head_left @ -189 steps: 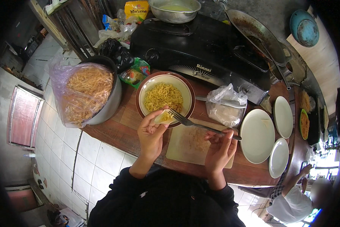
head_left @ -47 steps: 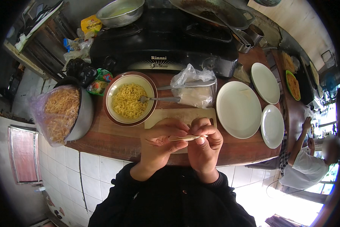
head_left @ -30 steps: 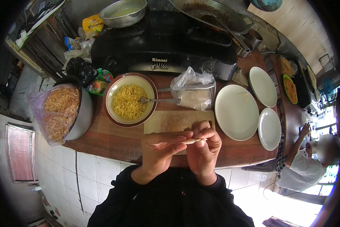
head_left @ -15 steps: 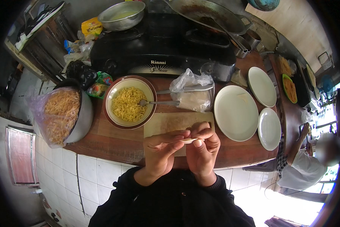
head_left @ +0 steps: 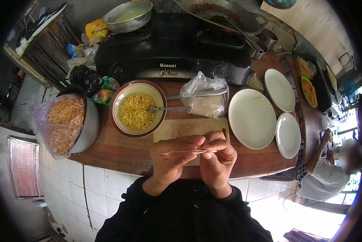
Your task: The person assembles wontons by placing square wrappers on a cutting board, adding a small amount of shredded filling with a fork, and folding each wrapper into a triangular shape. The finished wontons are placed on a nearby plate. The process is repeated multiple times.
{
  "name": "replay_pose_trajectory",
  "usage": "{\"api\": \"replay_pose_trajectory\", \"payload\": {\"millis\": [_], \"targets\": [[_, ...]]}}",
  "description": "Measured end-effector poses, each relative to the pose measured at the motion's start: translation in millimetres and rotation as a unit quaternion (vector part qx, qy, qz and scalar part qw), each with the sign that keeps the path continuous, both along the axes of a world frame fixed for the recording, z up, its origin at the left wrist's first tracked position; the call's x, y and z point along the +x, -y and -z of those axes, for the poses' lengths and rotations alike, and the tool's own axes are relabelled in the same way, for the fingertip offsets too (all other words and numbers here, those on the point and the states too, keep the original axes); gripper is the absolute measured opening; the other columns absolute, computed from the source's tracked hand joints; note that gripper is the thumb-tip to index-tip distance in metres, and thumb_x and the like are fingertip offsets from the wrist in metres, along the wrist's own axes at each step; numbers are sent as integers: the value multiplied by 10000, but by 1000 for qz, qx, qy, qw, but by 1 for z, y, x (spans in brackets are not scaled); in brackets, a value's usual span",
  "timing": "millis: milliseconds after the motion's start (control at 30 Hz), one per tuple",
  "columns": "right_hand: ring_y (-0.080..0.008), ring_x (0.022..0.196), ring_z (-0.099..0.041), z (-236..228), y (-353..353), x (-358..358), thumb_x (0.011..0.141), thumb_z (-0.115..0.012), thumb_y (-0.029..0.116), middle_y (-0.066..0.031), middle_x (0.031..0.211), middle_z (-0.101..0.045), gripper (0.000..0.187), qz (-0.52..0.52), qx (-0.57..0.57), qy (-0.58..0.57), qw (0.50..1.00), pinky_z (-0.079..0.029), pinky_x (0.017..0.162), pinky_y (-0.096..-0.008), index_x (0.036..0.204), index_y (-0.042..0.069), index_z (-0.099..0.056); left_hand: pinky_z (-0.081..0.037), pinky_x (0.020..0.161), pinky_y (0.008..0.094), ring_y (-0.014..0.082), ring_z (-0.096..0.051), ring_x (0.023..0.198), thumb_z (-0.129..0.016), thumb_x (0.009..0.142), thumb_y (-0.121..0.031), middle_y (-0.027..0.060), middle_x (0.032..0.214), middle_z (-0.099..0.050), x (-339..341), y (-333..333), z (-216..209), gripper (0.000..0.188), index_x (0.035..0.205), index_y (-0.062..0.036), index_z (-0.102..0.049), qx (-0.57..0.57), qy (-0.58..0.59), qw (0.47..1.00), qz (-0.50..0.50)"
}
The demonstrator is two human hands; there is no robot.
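My left hand and my right hand meet above the cutting board. Between their fingertips they pinch a small, thin, pale pastry wrapper, seen nearly edge-on. The fingers hide most of it, so I cannot tell whether it has a filling. Behind the left hand, a brown-rimmed bowl holds yellow noodles with a fork resting in them. Beyond the board lies a clear plastic bag with a pale stack inside. Folded pale pieces lie on the large white plate.
Two smaller white plates stand to the right. A pot with a bag of shredded food sits at the left. Across the back is a black stove with a wok and metal bowl. Another person works at far right.
Both hands stay over the board, still pinching the wrapper, and have shifted very slightly. The wrapper now shows a thinner edge. The whole view has moved a little.
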State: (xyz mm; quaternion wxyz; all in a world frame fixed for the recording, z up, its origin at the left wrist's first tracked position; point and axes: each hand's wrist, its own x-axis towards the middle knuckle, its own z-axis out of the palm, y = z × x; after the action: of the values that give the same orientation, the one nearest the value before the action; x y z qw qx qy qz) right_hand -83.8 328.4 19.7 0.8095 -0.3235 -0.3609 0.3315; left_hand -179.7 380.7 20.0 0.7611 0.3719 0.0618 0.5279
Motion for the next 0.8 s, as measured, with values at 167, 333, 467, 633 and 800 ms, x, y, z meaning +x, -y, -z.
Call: {"api": "replay_pose_trajectory", "payload": {"millis": [167, 333, 467, 633, 800], "targets": [[-168, 876, -534, -3, 2, -1, 737, -691, -25, -95, 953, -539, 167, -4, 2, 0, 1000, -435, 785, -296, 898, -13, -651, -481, 890, 355, 255, -605, 988, -643, 764, 52, 207, 1048, -618, 1, -1, 0, 151, 913, 69, -635, 13, 13, 1000, -7], [-168, 878, -533, -7, 1, -1, 726, -705, -13, -82, 947, -540, 160, -15, 15, 9, 1000, -430, 784, -294, 882, -3, -670, -480, 807, 316, 223, -585, 916, -704, 728, -27, 135, 906, -614, 7, -1, 0, 139, 842, 32, -649, 54, -4, 997, -63], [-164, 845, -514, -8, -1, 2, 721, -713, 0, -65, 901, -547, 139, -7, 31, 66, 997, -413, 751, -287, 856, 14, -683, -463, 767, 324, 203, -542, 867, -751, 685, -89, 83, 827, -583, 6, -4, -3, 143, 761, -5, -664, 92, -54, 988, -108], [-169, 773, -458, -12, 3, 2, 704, -740, 88, -51, 787, -538, 129, -4, -3, 77, 997, -373, 710, -316, 789, 33, -659, -427, 813, 388, 188, -500, 848, -768, 671, -136, 33, 805, -602, 2, -6, -1, 141, 692, -37, -670, 172, -75, 971, -150], [-146, 775, -483, -14, 1, 10, 737, -705, 29, -44, 841, -572, 123, -55, 53, 115, 990, -367, 707, -275, 858, 40, -686, -367, 904, 405, 155, -473, 852, -755, 681, -117, 7, 785, -645, 1, -3, 6, 101, 681, -63, -670, 206, -70, 959, -183]]}}
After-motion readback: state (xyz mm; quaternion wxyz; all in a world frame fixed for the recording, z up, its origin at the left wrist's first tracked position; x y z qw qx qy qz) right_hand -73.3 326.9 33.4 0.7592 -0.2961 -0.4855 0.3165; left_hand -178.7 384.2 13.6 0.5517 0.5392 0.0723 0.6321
